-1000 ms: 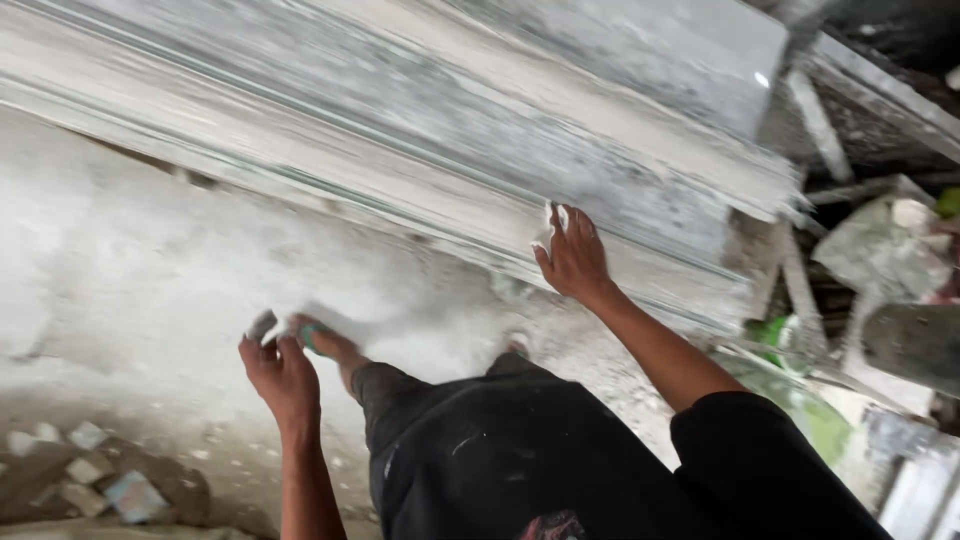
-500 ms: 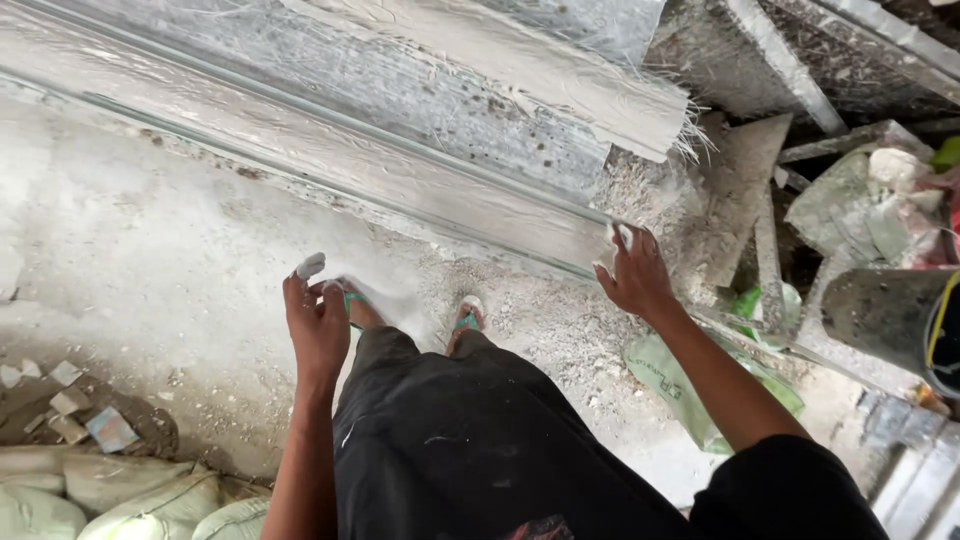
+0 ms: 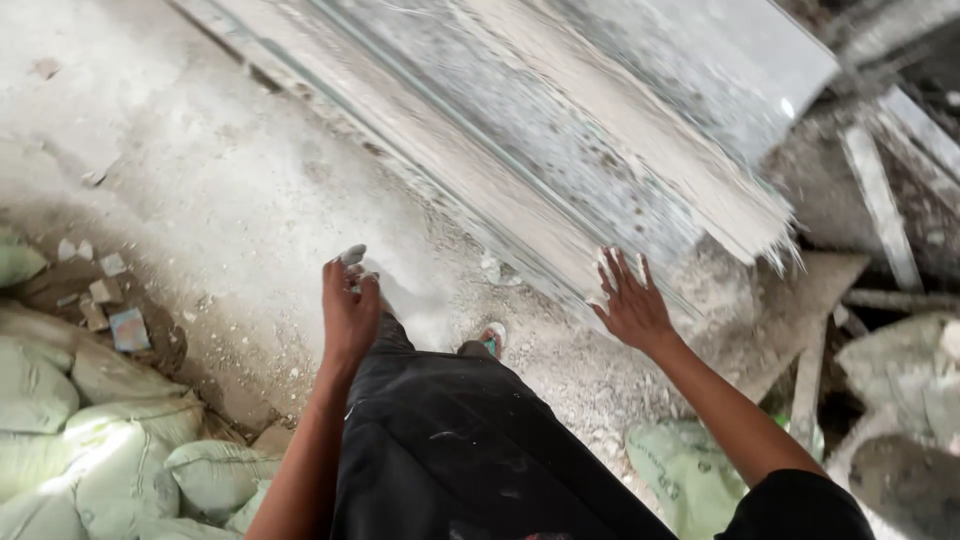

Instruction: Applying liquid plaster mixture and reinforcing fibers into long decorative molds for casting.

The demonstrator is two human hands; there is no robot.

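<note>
Your right hand (image 3: 632, 305) lay flat, fingers spread, against the near edge of the stacked stone slabs (image 3: 600, 150), which leaned across the far right of the scene, dusty and grey. Your left hand (image 3: 348, 312) hung free over the dusty floor (image 3: 200, 180), fingers curled around a small pale lump (image 3: 352, 256); whether it was pinched tight, you couldn't tell from this angle. Your foot in a green sandal (image 3: 490, 342) stood just beside the slab edge. Pale filled sacks (image 3: 90, 440) were piled near left, tile scraps (image 3: 110, 310) beyond them. To steady a slab well, my judgement: keep the palm broad on the edge, not fingertips alone, keep toes back from the bottom edge, and free the other hand first.
</note>
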